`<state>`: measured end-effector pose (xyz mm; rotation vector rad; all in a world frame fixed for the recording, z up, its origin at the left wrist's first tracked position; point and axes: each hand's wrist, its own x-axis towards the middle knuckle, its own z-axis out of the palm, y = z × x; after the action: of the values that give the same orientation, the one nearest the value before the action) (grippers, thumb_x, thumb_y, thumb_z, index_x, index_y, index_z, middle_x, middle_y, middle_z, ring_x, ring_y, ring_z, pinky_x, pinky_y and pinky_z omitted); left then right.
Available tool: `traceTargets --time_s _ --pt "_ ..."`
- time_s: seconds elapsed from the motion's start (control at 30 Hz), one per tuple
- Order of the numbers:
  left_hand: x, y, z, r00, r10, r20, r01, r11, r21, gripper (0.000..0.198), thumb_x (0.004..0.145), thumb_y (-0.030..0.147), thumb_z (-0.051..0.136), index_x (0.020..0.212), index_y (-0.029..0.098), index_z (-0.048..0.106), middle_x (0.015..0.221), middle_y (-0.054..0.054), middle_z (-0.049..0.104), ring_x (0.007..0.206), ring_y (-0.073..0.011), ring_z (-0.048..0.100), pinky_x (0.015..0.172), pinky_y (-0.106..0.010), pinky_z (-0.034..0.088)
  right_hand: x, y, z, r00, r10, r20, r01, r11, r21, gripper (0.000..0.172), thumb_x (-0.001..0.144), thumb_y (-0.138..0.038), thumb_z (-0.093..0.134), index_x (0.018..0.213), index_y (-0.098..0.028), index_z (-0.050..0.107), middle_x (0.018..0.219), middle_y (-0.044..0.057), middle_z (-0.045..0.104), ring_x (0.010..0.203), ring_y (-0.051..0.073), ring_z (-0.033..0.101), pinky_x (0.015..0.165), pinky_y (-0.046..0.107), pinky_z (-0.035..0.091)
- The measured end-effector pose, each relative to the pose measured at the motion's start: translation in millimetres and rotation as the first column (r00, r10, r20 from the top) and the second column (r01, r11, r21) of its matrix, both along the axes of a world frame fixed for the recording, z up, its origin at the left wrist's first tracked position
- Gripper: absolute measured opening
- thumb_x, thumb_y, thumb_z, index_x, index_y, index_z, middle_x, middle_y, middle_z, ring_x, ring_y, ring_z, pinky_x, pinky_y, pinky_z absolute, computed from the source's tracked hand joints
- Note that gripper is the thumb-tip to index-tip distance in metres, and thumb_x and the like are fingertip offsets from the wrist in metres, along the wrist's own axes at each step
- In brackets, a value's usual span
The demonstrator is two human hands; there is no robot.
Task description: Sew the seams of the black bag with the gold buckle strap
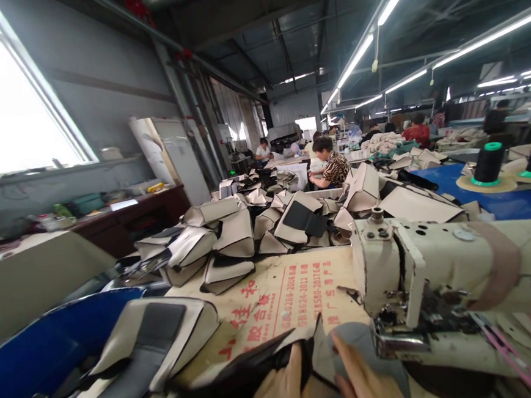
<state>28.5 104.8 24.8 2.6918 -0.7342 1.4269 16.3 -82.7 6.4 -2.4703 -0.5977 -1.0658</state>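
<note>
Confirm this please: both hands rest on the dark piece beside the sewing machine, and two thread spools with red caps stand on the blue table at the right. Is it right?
Not quite. In the head view the thread spools have green caps, not red. The rest holds: the left hand and right hand rest on the dark piece beside the sewing machine, and the spools stand on the blue table.

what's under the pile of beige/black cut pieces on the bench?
The pile of cut pieces lies on a cardboard sheet with red print, which runs forward to the left hand and right hand. Whatever lies beneath the cardboard is covered.
</note>
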Motion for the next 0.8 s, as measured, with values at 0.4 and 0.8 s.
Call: traceTargets --time_s 0.4,0.8 --pt "48 -84 92.6 0.982 -0.172 -0.078 0.181 0.977 0.116 0.044 0.066 0.003 0.045 0.11 0.006 0.047 0.057 0.001 0.058 0.046 -0.016 0.054 0.045 -0.029 0.042 17 -18 24.5 0.922 -0.343 0.177 0.208 0.828 0.52 0.02 0.087 -0.034 0.054 0.093 -0.016 0.062 0.077 0.0 0.069 0.064 0.01 0.065 0.06 0.014 0.047" --pt "41 -106 115.0 0.773 0.104 -0.625 0.043 0.976 0.215 0.051 0.067 0.006 0.044 0.117 0.007 0.05 0.064 -0.007 0.067 0.059 -0.026 0.064 0.049 -0.032 0.044 23 -7 32.7 0.892 -0.445 0.073 0.315 0.731 0.605 0.018 0.085 -0.032 0.055 0.081 -0.017 0.062 0.06 -0.004 0.065 0.046 0.006 0.058 0.048 0.013 0.042"
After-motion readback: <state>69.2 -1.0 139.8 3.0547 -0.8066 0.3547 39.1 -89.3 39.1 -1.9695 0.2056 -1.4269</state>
